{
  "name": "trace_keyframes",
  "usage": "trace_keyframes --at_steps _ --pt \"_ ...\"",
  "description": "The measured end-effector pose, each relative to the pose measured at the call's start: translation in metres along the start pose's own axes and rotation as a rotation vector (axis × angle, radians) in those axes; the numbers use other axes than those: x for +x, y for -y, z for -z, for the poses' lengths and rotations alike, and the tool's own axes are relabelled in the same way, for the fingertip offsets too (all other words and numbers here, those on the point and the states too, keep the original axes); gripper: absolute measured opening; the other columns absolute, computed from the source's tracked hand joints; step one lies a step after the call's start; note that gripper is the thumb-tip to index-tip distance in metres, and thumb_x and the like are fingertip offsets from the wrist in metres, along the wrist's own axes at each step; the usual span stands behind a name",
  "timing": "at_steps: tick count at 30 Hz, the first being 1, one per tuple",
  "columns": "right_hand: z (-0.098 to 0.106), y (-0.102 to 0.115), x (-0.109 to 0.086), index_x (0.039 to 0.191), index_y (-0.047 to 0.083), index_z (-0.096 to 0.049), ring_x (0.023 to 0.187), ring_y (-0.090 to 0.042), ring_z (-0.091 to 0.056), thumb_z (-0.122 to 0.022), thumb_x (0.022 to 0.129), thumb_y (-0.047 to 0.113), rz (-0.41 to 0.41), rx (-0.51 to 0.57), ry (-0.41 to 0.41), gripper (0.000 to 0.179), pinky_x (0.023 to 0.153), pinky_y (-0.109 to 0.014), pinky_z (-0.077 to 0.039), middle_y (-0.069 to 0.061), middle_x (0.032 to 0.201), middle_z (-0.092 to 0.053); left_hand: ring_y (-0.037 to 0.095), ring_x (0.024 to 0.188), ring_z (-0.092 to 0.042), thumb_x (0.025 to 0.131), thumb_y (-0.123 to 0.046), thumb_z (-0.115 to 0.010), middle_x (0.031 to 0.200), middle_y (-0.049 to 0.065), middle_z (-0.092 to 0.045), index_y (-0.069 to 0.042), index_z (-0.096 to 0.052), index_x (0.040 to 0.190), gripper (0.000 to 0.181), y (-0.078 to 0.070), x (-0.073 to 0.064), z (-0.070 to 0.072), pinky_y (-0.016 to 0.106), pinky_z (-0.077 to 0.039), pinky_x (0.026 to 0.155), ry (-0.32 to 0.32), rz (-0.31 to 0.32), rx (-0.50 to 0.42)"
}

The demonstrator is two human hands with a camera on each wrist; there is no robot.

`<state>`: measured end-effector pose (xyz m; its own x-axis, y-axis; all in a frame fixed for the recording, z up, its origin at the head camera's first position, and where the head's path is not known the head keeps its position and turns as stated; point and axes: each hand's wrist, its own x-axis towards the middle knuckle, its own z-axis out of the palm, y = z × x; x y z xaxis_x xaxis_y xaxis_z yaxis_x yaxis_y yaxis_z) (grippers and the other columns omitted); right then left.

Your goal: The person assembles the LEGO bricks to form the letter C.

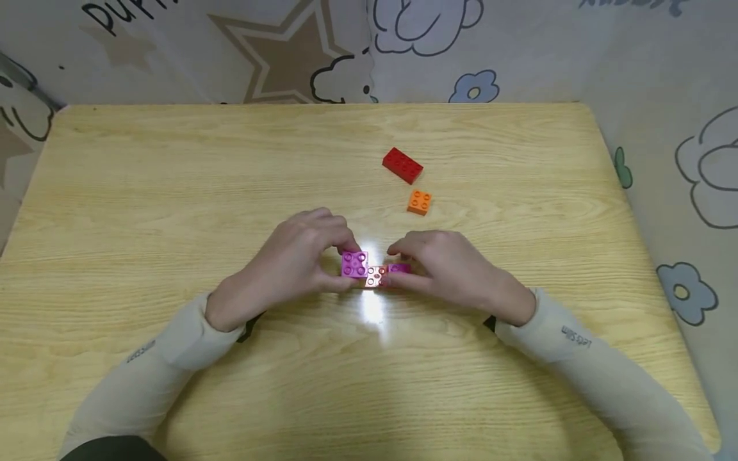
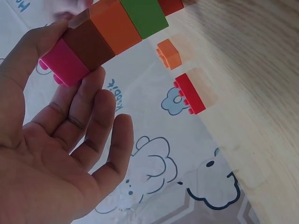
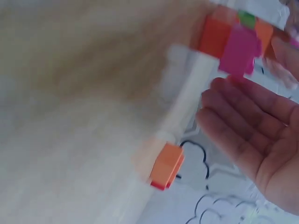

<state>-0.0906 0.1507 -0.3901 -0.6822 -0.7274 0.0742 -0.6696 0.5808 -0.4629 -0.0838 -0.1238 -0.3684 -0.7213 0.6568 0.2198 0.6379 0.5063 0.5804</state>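
Note:
My left hand (image 1: 311, 253) pinches the top of a brick column between thumb and fingers. Its top pink brick (image 1: 354, 264) shows its studs in the head view. From the left wrist, the column runs from pink through a brown brick (image 2: 88, 39), an orange brick (image 2: 115, 27) and a green brick (image 2: 145, 17) to a red brick (image 2: 171, 6). Beside the column lies a glare-washed reddish brick (image 1: 377, 276). My right hand (image 1: 450, 266) is loosely curved round a second pink brick (image 3: 239, 50), fingertips near its edge and index finger apart in the head view.
Farther back on the wooden table (image 1: 173, 192) lie a loose orange brick (image 1: 419, 202) and a long red brick (image 1: 402, 166). A patterned wall covering (image 1: 536, 57) borders the table's far edge.

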Motion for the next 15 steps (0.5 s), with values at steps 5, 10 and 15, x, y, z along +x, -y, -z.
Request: trace_keyframes --at_steps 5,10,15 --pt "0.018 -0.020 0.010 0.108 0.002 -0.081 0.080 -0.017 -0.071 -0.083 0.099 0.025 -0.029 0.052 -0.144 0.025 0.073 -0.038 -0.060 -0.004 0.092 -0.078 0.024 0.091 -0.064 0.074 -0.017 -0.102 0.091 -0.004 -0.072 -0.010 -0.078 0.093 0.032 0.000 0.001 0.002 0.040 -0.054 0.081 0.014 0.009 0.002" --pt "0.034 -0.044 0.027 0.107 -0.001 -0.080 0.079 -0.022 -0.071 -0.084 0.098 0.018 -0.085 0.012 -0.265 0.021 0.074 -0.042 -0.059 -0.008 0.091 -0.076 0.023 0.092 -0.064 0.073 -0.021 -0.104 0.092 -0.004 -0.072 -0.010 -0.078 0.095 0.035 -0.001 0.003 0.002 0.038 -0.054 0.081 0.028 0.018 -0.001" --pt "0.043 -0.062 0.044 0.118 -0.003 -0.077 0.096 -0.033 -0.071 -0.081 0.100 0.022 -0.188 -0.033 -0.257 0.030 0.083 -0.047 -0.057 -0.016 0.109 -0.076 0.024 0.093 -0.064 0.073 -0.021 -0.104 0.093 -0.005 -0.072 -0.010 -0.079 0.095 0.035 -0.002 0.003 0.002 0.038 -0.054 0.081 0.047 0.043 -0.005"
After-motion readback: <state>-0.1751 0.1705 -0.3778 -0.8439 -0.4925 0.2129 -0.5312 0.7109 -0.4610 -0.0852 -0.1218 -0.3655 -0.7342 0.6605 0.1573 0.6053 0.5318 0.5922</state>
